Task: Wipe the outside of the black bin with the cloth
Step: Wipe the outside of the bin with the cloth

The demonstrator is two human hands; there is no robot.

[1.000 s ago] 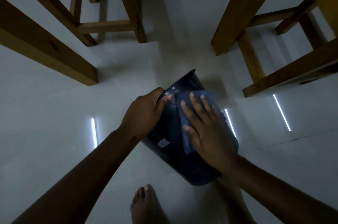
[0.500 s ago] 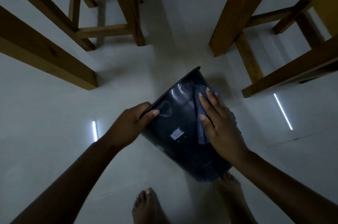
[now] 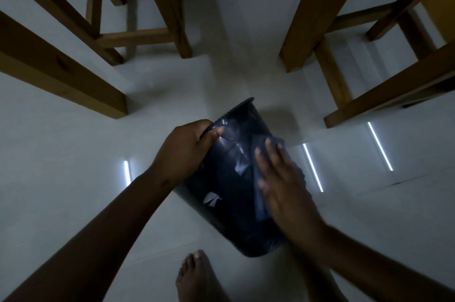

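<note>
We gripped tilted black bin (image 3: 231,186) rim with left hand (image 3: 183,151); right hand (image 3: 283,188), fingers flat, pressed cloth (image 3: 279,144) on right wall.

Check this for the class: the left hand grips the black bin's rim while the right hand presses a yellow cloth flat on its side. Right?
Not quite. In the head view the cloth is blue, not yellow. The left hand grips the black bin at its rim and the right hand presses it flat.

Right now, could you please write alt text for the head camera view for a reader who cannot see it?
A person's left hand grips the rim of a tilted black bin while the right hand presses a blue cloth flat against its outer wall. Wooden furniture legs stand on the pale floor beyond, and a bare foot shows below.
</note>
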